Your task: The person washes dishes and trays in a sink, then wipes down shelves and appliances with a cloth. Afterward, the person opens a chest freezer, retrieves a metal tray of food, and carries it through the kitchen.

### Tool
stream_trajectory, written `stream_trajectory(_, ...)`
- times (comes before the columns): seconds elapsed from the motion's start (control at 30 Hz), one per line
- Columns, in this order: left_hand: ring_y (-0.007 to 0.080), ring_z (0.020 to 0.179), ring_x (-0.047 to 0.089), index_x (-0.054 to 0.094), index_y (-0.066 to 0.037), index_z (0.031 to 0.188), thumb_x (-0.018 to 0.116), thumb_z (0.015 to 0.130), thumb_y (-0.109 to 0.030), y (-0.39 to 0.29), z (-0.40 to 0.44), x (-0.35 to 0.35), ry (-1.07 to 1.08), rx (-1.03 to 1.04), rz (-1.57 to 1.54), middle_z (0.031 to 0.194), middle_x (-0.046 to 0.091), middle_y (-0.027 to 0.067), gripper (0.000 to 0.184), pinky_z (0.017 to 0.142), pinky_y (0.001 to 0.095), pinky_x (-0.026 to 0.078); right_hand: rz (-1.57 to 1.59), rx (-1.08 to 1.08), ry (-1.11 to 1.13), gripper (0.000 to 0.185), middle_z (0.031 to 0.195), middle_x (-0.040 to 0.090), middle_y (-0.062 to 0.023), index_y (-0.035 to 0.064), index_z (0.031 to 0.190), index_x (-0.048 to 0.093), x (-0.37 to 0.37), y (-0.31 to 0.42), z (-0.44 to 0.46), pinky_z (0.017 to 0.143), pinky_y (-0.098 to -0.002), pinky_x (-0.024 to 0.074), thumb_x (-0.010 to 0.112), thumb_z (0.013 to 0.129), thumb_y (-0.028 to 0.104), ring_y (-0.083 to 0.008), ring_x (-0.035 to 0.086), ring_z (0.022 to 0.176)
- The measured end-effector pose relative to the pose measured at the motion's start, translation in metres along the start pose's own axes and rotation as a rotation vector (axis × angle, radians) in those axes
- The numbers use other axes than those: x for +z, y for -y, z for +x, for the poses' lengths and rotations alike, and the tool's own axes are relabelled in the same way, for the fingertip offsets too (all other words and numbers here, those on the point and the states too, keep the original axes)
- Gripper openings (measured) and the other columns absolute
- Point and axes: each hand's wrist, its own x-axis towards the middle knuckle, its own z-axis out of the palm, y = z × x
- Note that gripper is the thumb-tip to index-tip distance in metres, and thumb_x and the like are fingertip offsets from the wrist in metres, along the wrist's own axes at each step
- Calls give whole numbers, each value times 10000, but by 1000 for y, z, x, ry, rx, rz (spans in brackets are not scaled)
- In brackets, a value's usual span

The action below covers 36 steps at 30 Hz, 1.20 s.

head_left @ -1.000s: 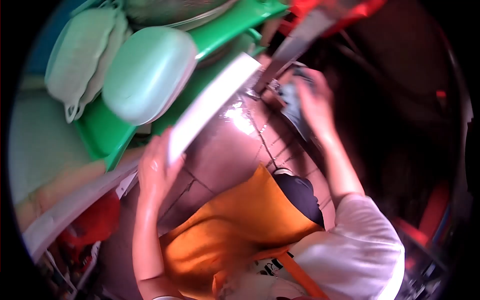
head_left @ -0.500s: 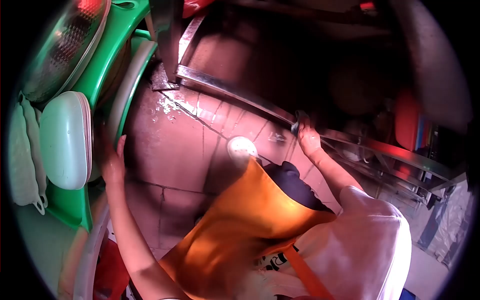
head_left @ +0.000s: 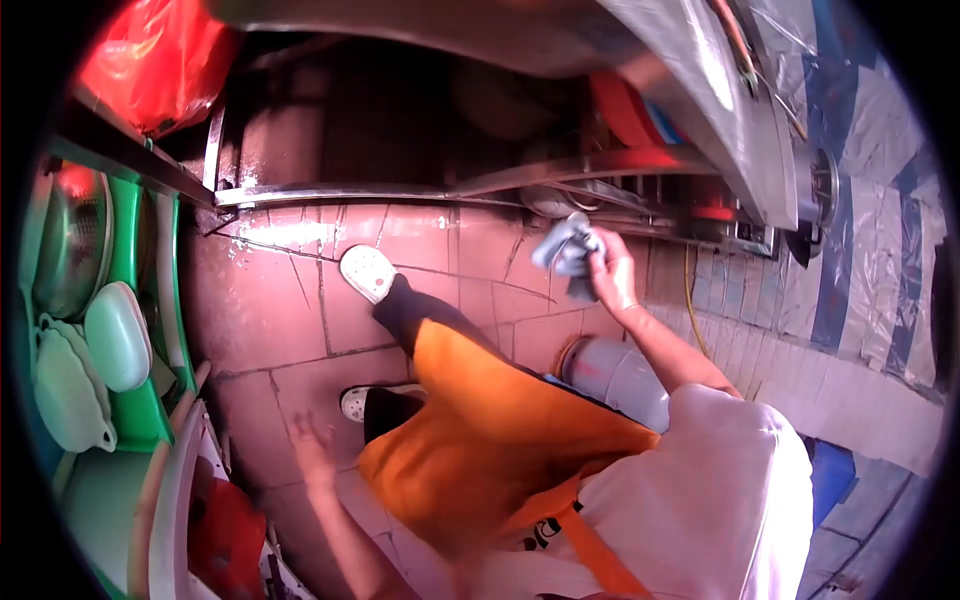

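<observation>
The cloth (head_left: 568,252) looks pale blue-grey, crumpled and limp.

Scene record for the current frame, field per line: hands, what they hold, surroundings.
right hand: closed on a cloth
cloth: pale blue-grey, bunched
left hand: open, blurred, nothing seen in it
floor: reddish tiles, shiny patches near metal rail
green rack: at left, beside pale rounded container
bucket: grey, near the right forearm
red bag: upper left
clothing: orange apron, white shoes
</observation>
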Motion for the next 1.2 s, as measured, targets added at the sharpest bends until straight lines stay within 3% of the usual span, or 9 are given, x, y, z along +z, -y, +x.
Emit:
stream_trajectory(0.13,389,1108,511,479,-39,1252,605,838,-182,-63,-75,-1,177,43,-111,1285,466,218,455,930,455,429,-374,-379,-250,422,1079,544,-197,21,1147,538,-38,48,38,924,-410,434,527,729,-40,-372,518,1056)
stream_trajectory(0.33,351,949,601,558,-25,1153,610,834,-139,-94,-130,19,73,-133,-402,1075,605,190,344,820,414,484,-632,-453,132,461,1188,507,-191,51,1203,502,-18,-34,71,937,-440,398,510,743,21,-362,485,1049)
stream_trajectory(0.53,288,952,619,551,2,1161,602,849,-113,-135,-133,70,-25,-277,-397,1068,622,179,336,811,366,496,-740,-257,-241,262,1049,524,-235,-19,1052,533,-86,-225,72,849,-470,398,408,828,36,-395,474,923)
stream_trajectory(0.63,251,944,615,549,0,1161,615,850,-103,-169,-127,117,19,-266,-598,1072,619,158,334,805,344,495,-698,-180,-131,376,1331,425,-238,-26,1179,500,-132,-239,68,984,-415,381,424,811,-44,-436,442,1140)
stream_trajectory(0.73,149,937,586,535,-15,1195,597,879,-84,-216,-122,167,14,-155,-773,1055,614,86,329,809,286,484,-398,-64,-61,332,1121,545,-183,-23,1146,529,-140,-199,49,943,-358,407,440,827,-44,-330,534,1053)
stream_trajectory(0.93,117,955,554,521,-19,1207,568,920,-138,-271,-122,241,73,-281,-1115,1070,599,38,314,856,247,443,213,323,284,311,1016,649,-128,-7,1183,562,24,-176,7,887,-316,435,520,882,60,-191,579,1000)
stream_trajectory(1.03,103,952,541,528,-28,1190,553,932,-154,-264,-136,270,8,-361,-1217,1056,591,16,288,858,235,435,179,-137,167,302,932,634,-186,-8,1123,565,133,-142,64,810,-321,457,467,838,14,-251,606,913)
stream_trajectory(1.1,100,935,538,533,-31,1174,549,936,-161,-256,-141,284,15,-511,-1214,1037,590,9,272,852,228,434,-133,-507,180,249,852,611,-232,-40,964,576,180,-119,103,759,-417,473,423,767,-38,-410,583,869)
stream_trajectory(1.2,95,929,538,538,-28,1159,545,939,-162,-242,-135,311,-127,-437,-1112,1017,598,3,258,850,219,431,-840,-496,513,154,779,650,-154,65,868,612,223,-146,126,642,-430,525,489,780,89,-322,646,709)
